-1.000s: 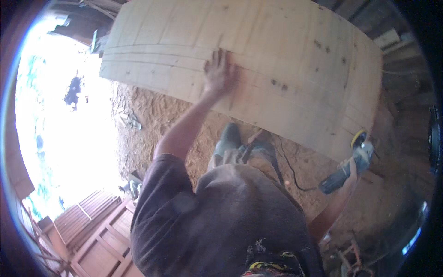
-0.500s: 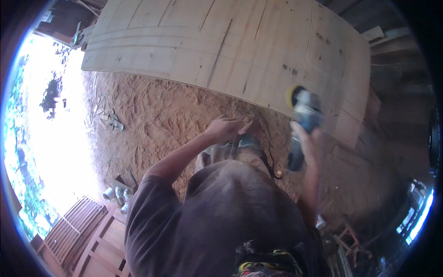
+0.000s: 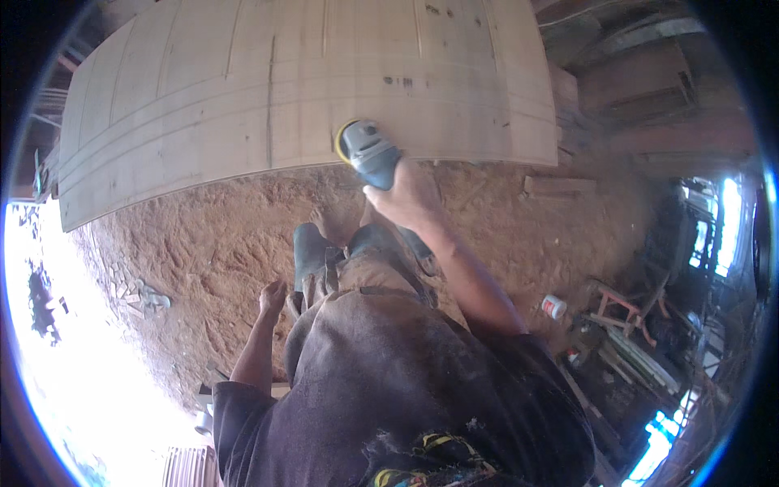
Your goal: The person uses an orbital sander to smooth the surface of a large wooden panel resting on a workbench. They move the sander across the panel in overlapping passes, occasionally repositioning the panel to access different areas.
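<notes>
1. We see the right hand [image 3: 412, 195] at the middle of the frame, its fingers wrapped around the body of a blue-grey angle grinder [image 3: 375, 158].
2. The grinder sits just above the frame's centre, its yellow-edged disc [image 3: 342, 144] pointing up and left, over the near edge of a wide wooden panel [image 3: 300, 89] that fills the upper part of the frame. We cannot tell whether disc and wood touch.
3. The left hand [image 3: 273, 299] hangs left of centre, beside the trousers [image 3: 381, 272] and away from the panel; we cannot tell if its fingers are clenched or released.
4. We judge that a disc meeting the wood on its edge could gouge it, since the tool looks tilted.
5. With one hand on the grinder, a snag at the panel's edge could twist it in our grip (if it is spinning, which we cannot tell).
6. The loose shirt [image 3: 422, 381] in the lower middle could be caught if the tool dropped toward the body.
7. The uneven earth floor [image 3: 203, 235] at centre left, and a wood offcut [image 3: 560, 186] at centre right, could upset our footing during a sidestep.
</notes>
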Motion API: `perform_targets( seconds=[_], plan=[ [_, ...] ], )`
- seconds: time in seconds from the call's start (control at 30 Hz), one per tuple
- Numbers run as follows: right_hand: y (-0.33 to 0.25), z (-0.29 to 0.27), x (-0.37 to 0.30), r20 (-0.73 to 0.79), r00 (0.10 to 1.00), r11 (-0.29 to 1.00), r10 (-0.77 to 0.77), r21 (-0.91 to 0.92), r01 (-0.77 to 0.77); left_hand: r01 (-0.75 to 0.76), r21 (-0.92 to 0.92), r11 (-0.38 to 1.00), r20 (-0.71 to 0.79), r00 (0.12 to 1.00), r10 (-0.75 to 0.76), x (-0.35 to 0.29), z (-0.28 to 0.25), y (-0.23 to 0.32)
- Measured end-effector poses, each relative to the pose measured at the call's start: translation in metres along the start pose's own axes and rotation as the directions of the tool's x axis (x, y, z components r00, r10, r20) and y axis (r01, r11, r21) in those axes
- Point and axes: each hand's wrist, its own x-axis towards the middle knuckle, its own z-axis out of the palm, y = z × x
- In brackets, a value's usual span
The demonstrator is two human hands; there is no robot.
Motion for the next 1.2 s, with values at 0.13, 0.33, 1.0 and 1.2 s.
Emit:
perform_targets(
  seconds=[0.13, 0.33, 1.0, 1.2],
  plan=[
    [0.035, -0.033, -0.012, -0.127, 0.989, 0.997, 0.075, -0.002, -0.076, 0.038, -0.192, 0.981, 0.111, 0.994, -0.017, 0.015, 0.0, 0.022],
    [0.095, -0.08, -0.022, -0.178, 0.967, 0.981, 0.183, 0.104, -0.166, -0.015, -0.387, 0.922, 0.028, 0.999, 0.028, 0.036, -0.008, 0.099],
    [0.248, -0.191, -0.053, -0.266, 0.914, 0.922, 0.307, 0.323, -0.215, -0.659, -0.144, 0.738, -0.151, 0.752, 0.642, -0.041, -0.029, 0.391],
    [0.157, -0.108, -0.025, -0.208, 0.978, 0.995, 0.012, 0.096, 0.008, -0.678, 0.516, 0.523, -0.257, 0.46, 0.85, 0.009, 0.008, 0.465]
  ],
)
